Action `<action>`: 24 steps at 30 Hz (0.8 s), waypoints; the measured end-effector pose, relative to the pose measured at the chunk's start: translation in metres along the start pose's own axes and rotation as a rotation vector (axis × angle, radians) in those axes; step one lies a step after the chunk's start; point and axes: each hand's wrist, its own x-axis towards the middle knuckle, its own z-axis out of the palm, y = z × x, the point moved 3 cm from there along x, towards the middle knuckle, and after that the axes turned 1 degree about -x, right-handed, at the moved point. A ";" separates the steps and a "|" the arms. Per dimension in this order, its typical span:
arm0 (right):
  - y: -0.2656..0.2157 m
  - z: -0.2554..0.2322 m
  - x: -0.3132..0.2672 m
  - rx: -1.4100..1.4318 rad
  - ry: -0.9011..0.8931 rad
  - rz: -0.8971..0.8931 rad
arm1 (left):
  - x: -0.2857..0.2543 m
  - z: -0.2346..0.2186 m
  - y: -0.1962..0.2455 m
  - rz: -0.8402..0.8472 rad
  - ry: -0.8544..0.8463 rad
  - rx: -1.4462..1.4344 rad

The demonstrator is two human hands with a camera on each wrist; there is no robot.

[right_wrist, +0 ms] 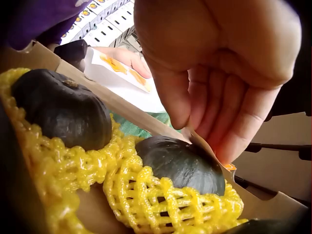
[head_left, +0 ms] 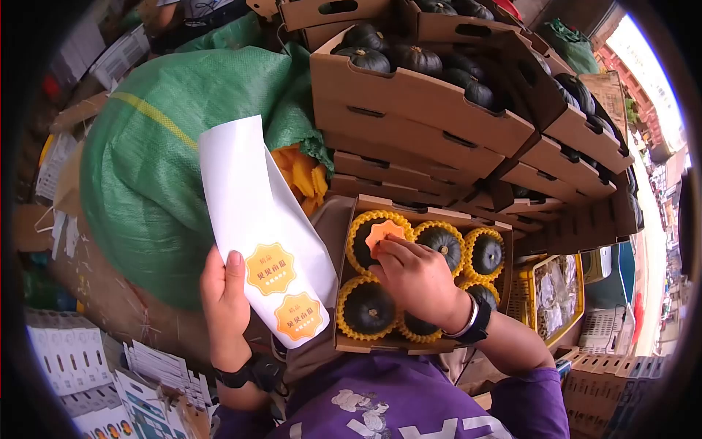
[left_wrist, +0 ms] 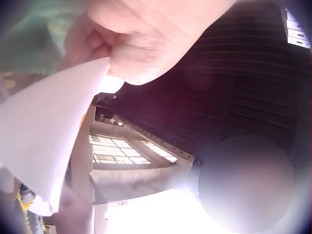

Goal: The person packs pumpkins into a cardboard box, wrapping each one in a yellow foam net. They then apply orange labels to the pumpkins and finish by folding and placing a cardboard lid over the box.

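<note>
My left hand (head_left: 225, 296) grips a white strip of sticker backing (head_left: 238, 179), its thumb on the front face; two orange scalloped labels show near the strip's lower end. In the left wrist view the strip curls down below that hand (left_wrist: 146, 36). My right hand (head_left: 420, 282) pinches a peeled orange label (head_left: 382, 233) against the upper-left dark green pumpkin (head_left: 360, 245). In the right wrist view, thumb and fingers hold the label's edge (right_wrist: 201, 144) at the pumpkin's (right_wrist: 178, 163) side. Several pumpkins in yellow foam nets (right_wrist: 146, 195) sit in an open cardboard box (head_left: 431, 214) before me.
Stacked cardboard boxes (head_left: 409, 102) full of pumpkins rise behind. A large green woven sack (head_left: 168, 175) bulges at left, with yellow foam nets (head_left: 300, 178) spilling from a green sack. A yellow crate (head_left: 525, 293) stands at right; printed flat cartons (head_left: 73, 355) lie lower left.
</note>
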 end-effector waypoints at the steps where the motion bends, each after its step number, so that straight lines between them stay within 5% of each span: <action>1: 0.004 -0.001 0.001 -0.004 -0.001 0.001 | 0.002 0.003 0.000 -0.003 -0.002 -0.023; 5: 0.026 0.007 0.007 0.244 -0.265 0.143 | 0.010 0.016 0.009 0.086 -0.016 0.002; 11: 0.019 0.032 -0.002 -0.081 -0.443 0.040 | 0.024 0.044 0.043 0.414 0.088 0.089; 13: 0.006 0.014 0.001 -0.240 -0.538 0.040 | 0.026 0.050 0.049 0.324 0.104 0.246; 15: -0.022 -0.027 0.011 -0.165 -0.371 0.082 | 0.030 0.056 0.056 0.371 0.099 0.333; 17: -0.041 -0.062 0.012 0.211 -0.054 0.014 | 0.032 0.068 0.051 0.495 0.035 0.261; 19: -0.062 -0.070 0.017 0.235 -0.032 0.038 | 0.021 0.091 0.052 0.454 -0.181 0.158; 21: -0.056 -0.052 0.015 0.311 0.112 0.138 | 0.002 0.104 0.060 0.044 -0.503 -0.120; 23: -0.042 -0.053 0.006 0.368 0.105 0.212 | -0.004 0.109 0.056 0.072 -0.537 -0.521; 24: -0.036 -0.054 0.002 0.451 0.090 0.275 | -0.007 0.108 0.053 0.144 -0.546 -0.488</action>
